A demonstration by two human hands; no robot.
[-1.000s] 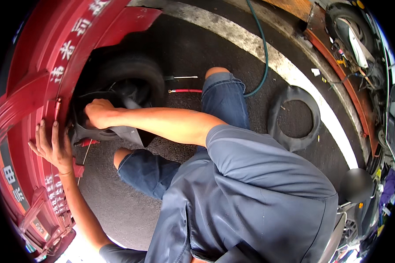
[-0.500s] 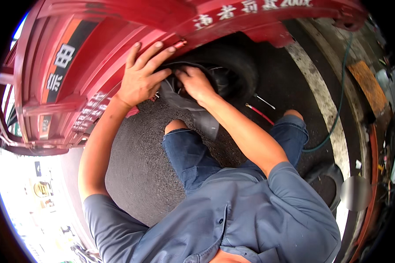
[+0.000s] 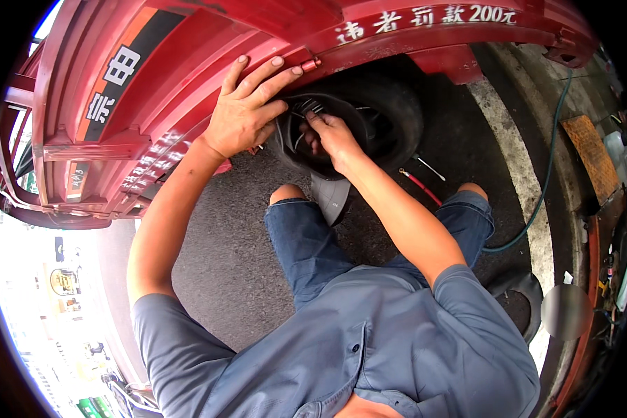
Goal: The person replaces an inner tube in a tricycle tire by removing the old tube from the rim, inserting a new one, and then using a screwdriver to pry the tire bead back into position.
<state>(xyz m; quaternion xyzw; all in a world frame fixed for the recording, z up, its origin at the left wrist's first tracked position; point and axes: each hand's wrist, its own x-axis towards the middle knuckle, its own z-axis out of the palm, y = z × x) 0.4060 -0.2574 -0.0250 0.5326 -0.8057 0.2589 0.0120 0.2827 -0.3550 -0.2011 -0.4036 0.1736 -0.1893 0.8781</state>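
My left hand (image 3: 247, 111) rests with spread fingers against the lower side of a red vehicle body (image 3: 188, 76), its fingertips beside a small red fitting (image 3: 311, 64). Below that edge is a black tyre (image 3: 409, 115) on a dark wheel. My right hand (image 3: 333, 141) reaches into the wheel's hollow with curled fingers. Thin metallic parts show just beyond its fingertips; whether the fingers grip anything is hidden in shadow. A grey flap (image 3: 331, 197) hangs below the wheel, between my knees.
On the asphalt right of the wheel lie a thin metal rod (image 3: 430, 167) and a red hose end (image 3: 421, 187). A green hose (image 3: 536, 209) curves past a white painted line (image 3: 505, 132). A black rubber ring (image 3: 529, 296) lies near my right side, a rusty plate (image 3: 591, 157) beyond.
The view has shifted slightly, so the vehicle and wheel sit farther right. My right hand has drawn back a little within the wheel, showing its curled fingers. My left hand stays against the red body.
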